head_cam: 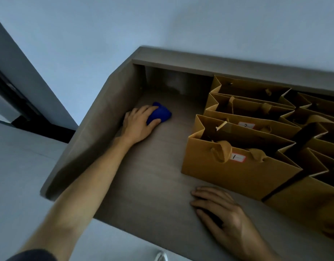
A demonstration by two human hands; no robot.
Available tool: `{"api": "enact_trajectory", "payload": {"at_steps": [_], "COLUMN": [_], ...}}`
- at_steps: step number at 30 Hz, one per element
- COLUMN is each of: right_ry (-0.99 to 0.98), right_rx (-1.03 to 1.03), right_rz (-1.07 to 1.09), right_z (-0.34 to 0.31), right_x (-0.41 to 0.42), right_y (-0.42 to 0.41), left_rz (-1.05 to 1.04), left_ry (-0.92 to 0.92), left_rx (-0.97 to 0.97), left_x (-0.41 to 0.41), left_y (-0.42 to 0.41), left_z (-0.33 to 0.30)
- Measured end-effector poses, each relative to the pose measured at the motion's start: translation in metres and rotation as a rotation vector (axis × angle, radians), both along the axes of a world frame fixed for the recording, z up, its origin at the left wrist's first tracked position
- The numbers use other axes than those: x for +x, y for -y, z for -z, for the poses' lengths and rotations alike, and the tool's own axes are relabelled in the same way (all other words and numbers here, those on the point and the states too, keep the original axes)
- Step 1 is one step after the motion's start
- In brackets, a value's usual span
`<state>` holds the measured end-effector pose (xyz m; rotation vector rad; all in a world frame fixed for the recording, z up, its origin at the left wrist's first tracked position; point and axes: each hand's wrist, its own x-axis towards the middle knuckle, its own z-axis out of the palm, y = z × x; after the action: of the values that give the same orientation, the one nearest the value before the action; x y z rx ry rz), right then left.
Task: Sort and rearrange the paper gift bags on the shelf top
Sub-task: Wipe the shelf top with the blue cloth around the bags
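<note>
While the person leans over a grey-brown shelf top set against a pale wall, things lie like this, left to right
Left arm: bare, stretched from the near left corner toward the far left corner of the shelf top (158, 166), dark sleeve edge at the bottom left
Left hand (138, 122): palm down, fingers curled over the near side of a blue cloth, grasping it against the surface
Blue cloth (161, 113): small, bunched, lying on the shelf top near the far left corner, close to the raised left side wall (106, 110)
Middle of the shelf top: bare wood-grain surface between the cloth and the bags
Right hand (221, 210): flat on the shelf top by the near edge, fingers spread and pointing left, holding nothing, just in front of the nearest bag
Bag marked 1 (237, 178): tan paper gift bag, upright, mouth open, ribbon handles folded over its front rim, white label with a red border
Bag marked 2 (256, 127): right behind it, upright, label partly visible
Further bags (250, 91): two more tan ones standing in the same row toward the back wall
Second row of bags (316, 113): more tan bags along the right edge, cut off by the frame, number unclear
Back ledge (237, 65): raised strip along the far edge, against the wall
</note>
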<state>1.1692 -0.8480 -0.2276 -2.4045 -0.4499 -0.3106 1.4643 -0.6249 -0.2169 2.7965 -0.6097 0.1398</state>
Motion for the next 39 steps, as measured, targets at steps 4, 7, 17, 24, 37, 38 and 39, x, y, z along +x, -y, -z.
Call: {"api": "enact_trajectory", "payload": {"at_steps": [4, 7, 17, 24, 37, 38, 39], "right_ry": [-0.014, -0.035, -0.076, -0.106, -0.400, -0.459, -0.487], "right_rx": [0.031, 0.063, 0.254, 0.407, 0.104, -0.016, -0.140], "right_rz": [0.010, 0.021, 0.138, 0.218, 0.134, 0.073, 0.023], "right_z": [-0.003, -0.002, -0.018, -0.035, -0.042, -0.041, -0.041], "right_x": [-0.002, -0.003, -0.016, -0.036, -0.066, -0.067, -0.067], "right_y": [-0.002, -0.002, 0.003, 0.016, 0.055, 0.054, 0.053], "left_rz": [-0.029, -0.052, -0.030, 0.270, 0.622, 0.645, 0.658], "left_ry": [0.015, 0.012, 0.057, -0.016, -0.340, -0.325, -0.326], "left_rx": [0.024, 0.036, -0.049, -0.067, -0.010, 0.020, 0.024], "left_x": [-0.061, -0.111, -0.244, -0.286, -0.256, -0.254, -0.253], "left_y": [-0.024, -0.043, -0.045, 0.010, 0.033, 0.026, 0.021], "left_z": [0.000, 0.001, -0.003, -0.008, -0.021, -0.024, -0.024]}}
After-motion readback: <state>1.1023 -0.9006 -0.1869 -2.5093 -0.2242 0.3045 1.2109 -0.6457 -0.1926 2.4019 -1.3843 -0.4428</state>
